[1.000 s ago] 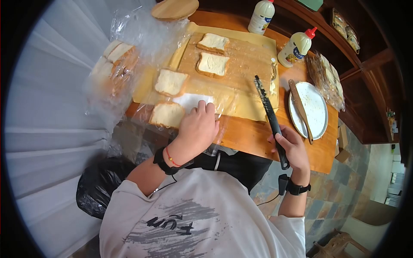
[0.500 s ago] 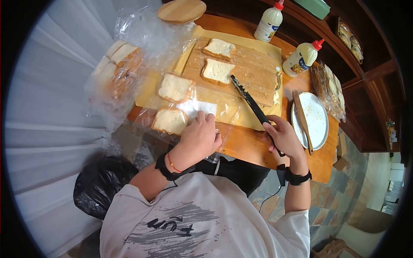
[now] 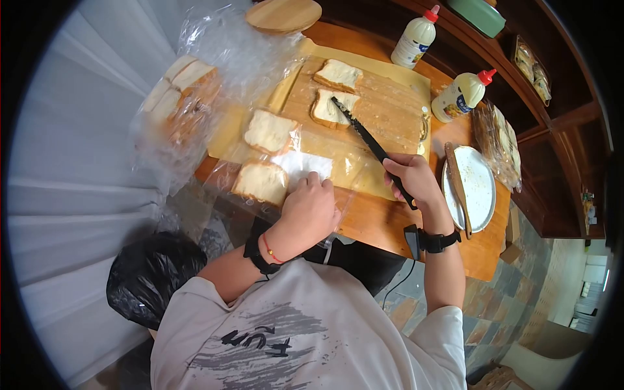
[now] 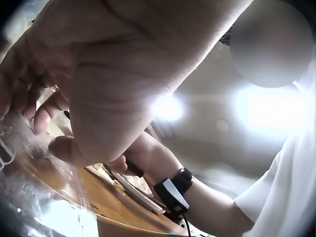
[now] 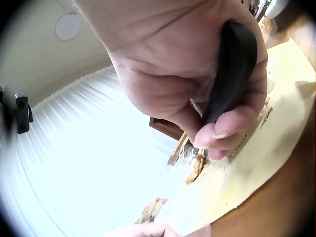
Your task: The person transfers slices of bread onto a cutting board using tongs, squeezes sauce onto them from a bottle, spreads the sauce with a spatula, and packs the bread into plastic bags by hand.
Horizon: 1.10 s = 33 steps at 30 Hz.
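My right hand (image 3: 413, 178) grips the handle of a long black knife (image 3: 368, 138), its blade speckled with crumbs. The knife tip overlaps the nearer bread slice (image 3: 325, 110) on the wooden cutting board (image 3: 387, 117); another slice (image 3: 339, 75) lies behind it. The right wrist view shows the black handle (image 5: 232, 74) across the palm with fingers curled round it. My left hand (image 3: 311, 209) rests with loosely bent fingers over a white sheet (image 3: 312, 164) and clear plastic film (image 4: 29, 140) near the table edge. Beside it lie two more slices, one nearer (image 3: 260, 182) and one farther (image 3: 270, 132).
Bagged sliced bread (image 3: 172, 101) sits at the left. Two red-capped squeeze bottles (image 3: 414, 42) stand at the back right. A white plate (image 3: 478, 195) bears a wooden spreader (image 3: 456, 182), with another bagged loaf (image 3: 497, 143) behind. A round wooden board (image 3: 284, 14) lies at the back.
My right hand has moved forward and left, bringing the knife tip from over the board's right side onto the nearer slice. The left hand stays by the white sheet.
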Tool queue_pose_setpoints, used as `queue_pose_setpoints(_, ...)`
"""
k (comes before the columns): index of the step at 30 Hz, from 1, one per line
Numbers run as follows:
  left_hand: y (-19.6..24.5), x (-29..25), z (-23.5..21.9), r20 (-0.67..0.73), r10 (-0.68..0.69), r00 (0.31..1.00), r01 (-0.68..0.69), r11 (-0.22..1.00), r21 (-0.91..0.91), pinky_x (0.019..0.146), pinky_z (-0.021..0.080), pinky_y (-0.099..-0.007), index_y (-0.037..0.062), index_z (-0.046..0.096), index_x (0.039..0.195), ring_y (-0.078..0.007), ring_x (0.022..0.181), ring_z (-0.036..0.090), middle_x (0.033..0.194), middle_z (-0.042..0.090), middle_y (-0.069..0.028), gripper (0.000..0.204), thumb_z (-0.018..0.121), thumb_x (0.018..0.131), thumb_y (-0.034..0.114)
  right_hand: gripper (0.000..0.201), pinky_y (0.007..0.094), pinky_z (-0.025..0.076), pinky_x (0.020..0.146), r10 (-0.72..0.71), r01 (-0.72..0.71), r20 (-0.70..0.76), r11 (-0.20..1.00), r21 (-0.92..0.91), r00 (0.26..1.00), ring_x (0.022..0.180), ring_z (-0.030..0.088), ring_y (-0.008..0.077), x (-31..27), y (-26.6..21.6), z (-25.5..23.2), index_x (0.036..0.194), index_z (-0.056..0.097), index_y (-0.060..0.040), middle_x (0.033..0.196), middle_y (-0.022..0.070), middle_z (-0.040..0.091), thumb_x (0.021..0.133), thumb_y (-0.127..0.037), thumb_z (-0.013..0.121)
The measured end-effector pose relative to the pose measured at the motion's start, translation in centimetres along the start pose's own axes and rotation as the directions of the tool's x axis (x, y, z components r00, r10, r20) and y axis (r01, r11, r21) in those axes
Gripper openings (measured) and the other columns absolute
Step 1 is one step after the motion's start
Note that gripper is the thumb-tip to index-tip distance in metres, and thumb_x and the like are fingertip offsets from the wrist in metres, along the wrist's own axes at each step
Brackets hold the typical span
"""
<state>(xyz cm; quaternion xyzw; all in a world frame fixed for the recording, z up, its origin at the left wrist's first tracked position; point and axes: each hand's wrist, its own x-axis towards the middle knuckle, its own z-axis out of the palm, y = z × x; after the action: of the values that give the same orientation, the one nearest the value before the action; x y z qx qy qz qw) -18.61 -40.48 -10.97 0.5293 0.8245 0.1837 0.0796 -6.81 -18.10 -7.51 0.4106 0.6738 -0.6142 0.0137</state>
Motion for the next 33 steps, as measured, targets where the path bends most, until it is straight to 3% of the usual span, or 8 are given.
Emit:
queue_pose_setpoints(6,0.1,0.3,-0.5,-0.025,0.016,1.0,-0.016,1.0,0.025,0.074,0.057,-0.0453,0.0002,0.065,0.082,-0.0358,0.09,0.066,0.087,0.063,-0.0179,0.016,0.067,0.083,0.016,0.024,0.0247,0.039,0.042,-0.038,0.025,0.05,0.969,0.248,0.998,0.045,0.052,0.0103,-2.1,2.0,-0.6,0.113,0.07,0.003,0.071,0.0043,0.064,0.104,-0.018,0.061)
queue_pose_setpoints(8,-0.2,0.3,-0.9,-0.093,0.003,0.996,-0.006,1.0,-0.024,0.07,0.057,-0.0462,0.0041,0.067,0.079,-0.035,0.083,0.067,0.084,0.064,-0.0146,0.012,0.067,0.083,0.016,0.025,0.0244,0.039,0.042,-0.05,0.021,0.082,0.948,0.318,0.995,0.045,0.052,0.01,-3.0,2.9,-1.2,0.115,0.07,0.003,0.071,0.0047,0.065,0.104,-0.019,0.062)
queue_pose_setpoints(12,-0.1,0.3,-2.6,-0.057,-0.026,0.998,0.023,0.999,-0.049,0.066,0.056,-0.0471,0.0063,0.067,0.079,-0.0359,0.076,0.067,0.082,0.064,-0.0129,0.011,0.068,0.084,0.016,0.027,0.024,0.037,0.041,-0.102,0.047,0.092,0.883,0.468,0.991,0.045,0.052,0.0103,-6.0,4.1,-2.3,0.118,0.07,0.0041,0.072,0.0061,0.067,0.104,-0.018,0.062)
queue_pose_setpoints(22,-0.3,0.5,-4.7,-0.157,-0.053,0.986,0.045,0.997,-0.056,0.061,0.051,-0.0444,0.0055,0.061,0.077,-0.0332,0.07,0.064,0.08,0.063,-0.0112,0.017,0.07,0.086,0.017,0.032,0.0255,0.042,0.046,-0.051,-0.005,0.087,0.833,0.553,0.995,0.048,0.055,0.0144,-14.5,10.0,-3.3,0.125,0.069,0.0066,0.074,0.0113,0.069,0.101,-0.015,0.064)
queue_pose_setpoints(24,0.0,0.5,-5.1,-0.157,-0.046,0.986,0.041,0.999,-0.032,0.062,0.053,-0.0459,0.0044,0.064,0.079,-0.0347,0.072,0.066,0.081,0.064,-0.0127,0.016,0.068,0.087,0.017,0.028,0.0274,0.039,0.042,-0.036,-0.008,0.066,0.823,0.568,0.997,0.043,0.053,0.0163,-15.6,10.8,-2.6,0.11,0.072,0.0056,0.07,0.0123,0.068,0.1,-0.02,0.065)
queue_pose_setpoints(26,0.3,0.5,-5.4,-0.159,-0.037,0.987,0.037,0.999,-0.008,0.063,0.055,-0.0474,0.0032,0.067,0.08,-0.0363,0.073,0.068,0.083,0.065,-0.0141,0.016,0.067,0.088,0.017,0.027,0.0276,0.039,0.041,-0.02,-0.023,0.067,0.808,0.589,0.998,0.043,0.053,0.0167,-16.3,11.8,-2.0,0.108,0.072,0.0056,0.071,0.0128,0.068,0.099,-0.02,0.067)
queue_pose_setpoints(33,0.7,0.5,-5.8,-0.247,-0.024,0.969,0.059,0.989,0.134,0.062,0.056,-0.0465,0.0041,0.067,0.082,-0.0346,0.074,0.068,0.084,0.064,-0.0129,0.015,0.066,0.089,0.017,0.032,0.025,0.042,0.042,0.039,-0.183,0.244,0.777,0.602,0.969,0.045,0.056,0.0146,-15.4,12.2,0.7,0.12,0.071,0.0064,0.073,0.0121,0.07,0.099,-0.018,0.068)
